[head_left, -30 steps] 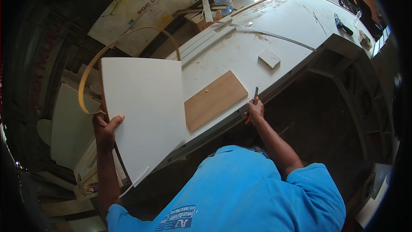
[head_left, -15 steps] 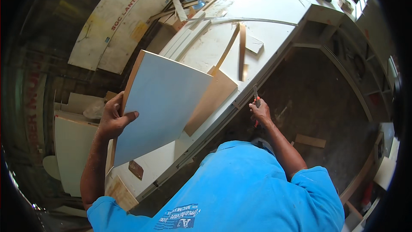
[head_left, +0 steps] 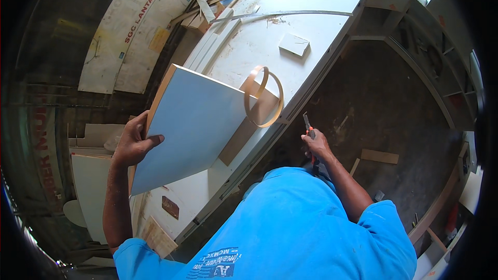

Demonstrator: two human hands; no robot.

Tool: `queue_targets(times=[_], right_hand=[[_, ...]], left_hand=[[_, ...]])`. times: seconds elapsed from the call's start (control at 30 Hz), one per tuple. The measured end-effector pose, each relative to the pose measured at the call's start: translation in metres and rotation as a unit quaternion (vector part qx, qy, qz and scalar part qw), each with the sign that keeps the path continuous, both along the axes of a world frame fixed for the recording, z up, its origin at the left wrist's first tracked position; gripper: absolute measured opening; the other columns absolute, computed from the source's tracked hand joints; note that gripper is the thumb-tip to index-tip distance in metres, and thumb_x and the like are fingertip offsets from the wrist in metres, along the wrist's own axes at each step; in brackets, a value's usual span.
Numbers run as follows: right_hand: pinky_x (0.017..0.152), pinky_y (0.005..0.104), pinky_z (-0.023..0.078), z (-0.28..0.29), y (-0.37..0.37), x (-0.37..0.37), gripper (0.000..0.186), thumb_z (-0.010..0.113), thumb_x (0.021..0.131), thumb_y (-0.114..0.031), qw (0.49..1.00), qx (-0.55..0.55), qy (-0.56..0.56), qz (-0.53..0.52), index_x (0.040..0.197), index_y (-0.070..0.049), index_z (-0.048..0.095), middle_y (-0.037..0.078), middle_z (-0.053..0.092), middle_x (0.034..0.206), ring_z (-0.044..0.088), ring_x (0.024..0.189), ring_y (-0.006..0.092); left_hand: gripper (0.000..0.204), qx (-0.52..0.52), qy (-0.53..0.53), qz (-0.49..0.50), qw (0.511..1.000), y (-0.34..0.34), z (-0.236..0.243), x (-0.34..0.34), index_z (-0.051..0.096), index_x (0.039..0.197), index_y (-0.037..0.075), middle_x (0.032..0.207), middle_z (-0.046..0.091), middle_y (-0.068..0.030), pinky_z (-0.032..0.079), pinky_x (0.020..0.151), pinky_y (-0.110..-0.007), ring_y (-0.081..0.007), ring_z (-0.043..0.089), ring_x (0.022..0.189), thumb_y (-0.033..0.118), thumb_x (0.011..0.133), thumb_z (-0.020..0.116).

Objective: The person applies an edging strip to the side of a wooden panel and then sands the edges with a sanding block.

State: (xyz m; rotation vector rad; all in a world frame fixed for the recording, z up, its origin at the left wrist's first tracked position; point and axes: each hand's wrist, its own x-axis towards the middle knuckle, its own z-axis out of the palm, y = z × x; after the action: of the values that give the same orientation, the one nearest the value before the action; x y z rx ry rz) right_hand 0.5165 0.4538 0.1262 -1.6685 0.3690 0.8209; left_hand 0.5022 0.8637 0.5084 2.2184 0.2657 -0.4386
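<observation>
Left hand [head_left: 135, 144] grips the panel [head_left: 192, 122] at one edge only (so it could tip); right hand [head_left: 318, 147] clasps a slim tool [head_left: 307, 123].

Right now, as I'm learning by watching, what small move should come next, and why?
I'd probably lower the pale blue-white rectangular panel flat onto the long white workbench: the left hand holds it tilted by one side, while the right hand, away from it, is occupied with a slim, partly orange hand tool.
</observation>
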Motion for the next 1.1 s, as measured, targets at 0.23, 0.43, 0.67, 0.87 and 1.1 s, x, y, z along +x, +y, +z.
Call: queue_targets(times=[0.23, 0.43, 0.67, 0.87, 1.1], right_hand=[[0.074, 0.0473, 0.051, 0.011, -0.002, 0.026, 0.039, 0.065, 0.092, -0.037, 0.980, -0.064, -0.145, 0.122, 0.109, -0.003, 0.059, 0.020, 0.066, 0.086, 0.069, 0.087, 0.0349], [0.075, 0.0461, 0.052, 0.039, 0.036, 0.070, 0.044, 0.066, 0.089, -0.040, 0.968, -0.030, -0.186, 0.168, 0.113, -0.004, 0.061, 0.020, 0.067, 0.089, 0.068, 0.084, 0.0351], [0.051, 0.0278, 0.052, 0.032, 0.086, 0.098, 0.053, 0.075, 0.085, -0.019, 0.966, 0.228, -0.067, 0.098, 0.131, -0.002, 0.054, 0.010, 0.064, 0.086, 0.063, 0.059, 0.0161], [0.052, 0.0305, 0.055, 0.079, 0.118, 0.072, 0.067, 0.081, 0.080, -0.013, 0.907, 0.414, 0.028, 0.078, 0.134, 0.004, 0.046, 0.015, 0.062, 0.109, 0.061, 0.058, 0.0143], [0.054, 0.0205, 0.055, 0.216, 0.101, 0.085, 0.071, 0.074, 0.085, -0.019, 0.833, 0.543, 0.047, 0.098, 0.139, 0.009, 0.038, 0.025, 0.058, 0.131, 0.062, 0.058, 0.0083]], left_hand=[[0.055, 0.045, 0.018, 0.004, 0.999, -0.016, -0.005, 0.017, 0.055, 0.130, -0.008, 0.107, 0.068, -0.0147, 0.051, 0.094, -0.034, -0.0179, 0.065, 0.101, -0.003, 0.076, 0.064], [0.046, 0.122, -0.018, 0.026, 0.992, -0.026, -0.013, 0.023, 0.060, 0.125, -0.006, 0.101, 0.069, -0.0112, 0.053, 0.086, -0.030, -0.0143, 0.066, 0.093, 0.003, 0.080, 0.069], [0.033, 0.139, -0.123, 0.066, 0.980, -0.063, -0.026, 0.043, 0.065, 0.116, -0.002, 0.095, 0.071, -0.0087, 0.054, 0.082, -0.029, -0.0128, 0.067, 0.089, 0.009, 0.086, 0.074], [0.033, 0.165, -0.154, 0.104, 0.969, -0.061, -0.037, 0.035, 0.067, 0.113, 0.000, 0.094, 0.073, -0.0102, 0.055, 0.080, -0.030, -0.0147, 0.070, 0.087, 0.015, 0.085, 0.076], [0.042, 0.139, -0.175, 0.117, 0.968, -0.068, -0.032, 0.037, 0.067, 0.119, 0.000, 0.097, 0.073, -0.0106, 0.055, 0.082, -0.032, -0.0180, 0.071, 0.089, 0.025, 0.087, 0.078]])
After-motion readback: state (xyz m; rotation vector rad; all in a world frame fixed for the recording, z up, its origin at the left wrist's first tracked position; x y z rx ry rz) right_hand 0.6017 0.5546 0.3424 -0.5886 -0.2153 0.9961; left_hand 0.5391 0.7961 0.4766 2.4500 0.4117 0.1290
